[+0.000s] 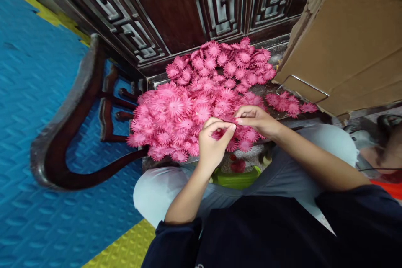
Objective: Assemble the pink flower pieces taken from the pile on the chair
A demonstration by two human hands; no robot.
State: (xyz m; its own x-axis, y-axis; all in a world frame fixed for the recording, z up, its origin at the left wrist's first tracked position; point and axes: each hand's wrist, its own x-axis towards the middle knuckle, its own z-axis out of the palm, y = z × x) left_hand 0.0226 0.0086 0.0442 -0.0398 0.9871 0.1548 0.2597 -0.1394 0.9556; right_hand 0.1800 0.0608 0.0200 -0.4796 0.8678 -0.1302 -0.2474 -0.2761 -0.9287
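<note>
A big heap of pink paper flowers covers a low dark surface in front of me. My left hand is at the heap's near edge, its fingers pinched together over a pink flower. My right hand meets it from the right, fingertips touching the left hand's fingertips at the same flower. A smaller cluster of pink flowers lies apart on the right.
A carved dark wooden panel stands behind the heap. A cardboard box with a wire handle sits at right. A curved dark wooden chair frame rests on blue foam mats. A green container lies between my knees.
</note>
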